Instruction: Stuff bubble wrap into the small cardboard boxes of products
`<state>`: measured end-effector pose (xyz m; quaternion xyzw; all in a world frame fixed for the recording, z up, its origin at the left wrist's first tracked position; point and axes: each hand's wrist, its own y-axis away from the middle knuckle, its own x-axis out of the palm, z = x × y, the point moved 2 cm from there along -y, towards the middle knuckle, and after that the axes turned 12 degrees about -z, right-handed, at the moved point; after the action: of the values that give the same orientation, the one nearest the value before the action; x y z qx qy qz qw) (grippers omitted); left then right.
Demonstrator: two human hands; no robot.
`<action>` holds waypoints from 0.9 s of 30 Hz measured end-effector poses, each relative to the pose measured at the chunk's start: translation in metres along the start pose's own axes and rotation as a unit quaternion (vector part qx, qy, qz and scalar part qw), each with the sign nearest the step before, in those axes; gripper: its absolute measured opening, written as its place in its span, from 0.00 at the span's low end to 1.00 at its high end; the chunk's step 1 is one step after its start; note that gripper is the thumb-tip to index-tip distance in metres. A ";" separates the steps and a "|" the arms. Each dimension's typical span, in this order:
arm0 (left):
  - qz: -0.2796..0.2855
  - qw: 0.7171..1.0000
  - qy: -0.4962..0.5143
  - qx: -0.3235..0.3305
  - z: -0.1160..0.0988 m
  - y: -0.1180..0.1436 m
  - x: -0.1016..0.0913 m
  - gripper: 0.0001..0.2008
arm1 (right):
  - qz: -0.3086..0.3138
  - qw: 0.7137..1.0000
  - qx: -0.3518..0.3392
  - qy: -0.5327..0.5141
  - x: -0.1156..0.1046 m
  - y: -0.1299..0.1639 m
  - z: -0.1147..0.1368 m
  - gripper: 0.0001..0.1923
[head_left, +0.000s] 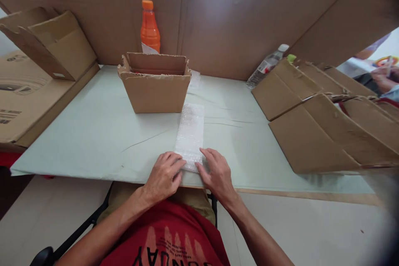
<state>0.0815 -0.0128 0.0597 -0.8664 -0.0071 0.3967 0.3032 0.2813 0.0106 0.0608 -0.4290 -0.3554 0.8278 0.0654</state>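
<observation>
A strip of clear bubble wrap lies lengthwise on the pale table cover, its near end thicker, as if folded over. My left hand has its fingers together on the left corner of that near end, holding it. On the opposite side, my right hand grips the wrap's right edge between thumb and forefinger. Whether something lies inside the folded end I cannot tell.
Beyond the wrap stands an open cardboard box, with an orange bottle behind it. Several cardboard boxes and a clear bottle fill the right side. Another box rests on a large carton at left. Cardboard walls the back.
</observation>
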 end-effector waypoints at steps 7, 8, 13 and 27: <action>0.019 1.000 0.008 0.024 0.013 -0.007 0.001 0.19 | 0.079 0.991 -0.097 -0.038 -0.004 0.004 0.009 0.12; 0.022 0.999 0.022 0.020 0.013 -0.008 0.000 0.18 | 0.075 0.992 -0.085 -0.055 -0.002 0.002 0.009 0.11; 0.048 0.990 0.106 -0.077 0.016 -0.016 -0.004 0.16 | 0.066 0.989 0.015 -0.128 -0.005 -0.003 0.005 0.12; 0.036 0.994 0.101 -0.016 0.015 -0.016 -0.009 0.23 | 0.097 0.986 -0.002 -0.138 -0.002 -0.009 0.005 0.14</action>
<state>0.0683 0.0055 0.0667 -0.9068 0.0480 0.3172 0.2737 0.2773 0.0135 0.0699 -0.3430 -0.3196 0.8808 -0.0662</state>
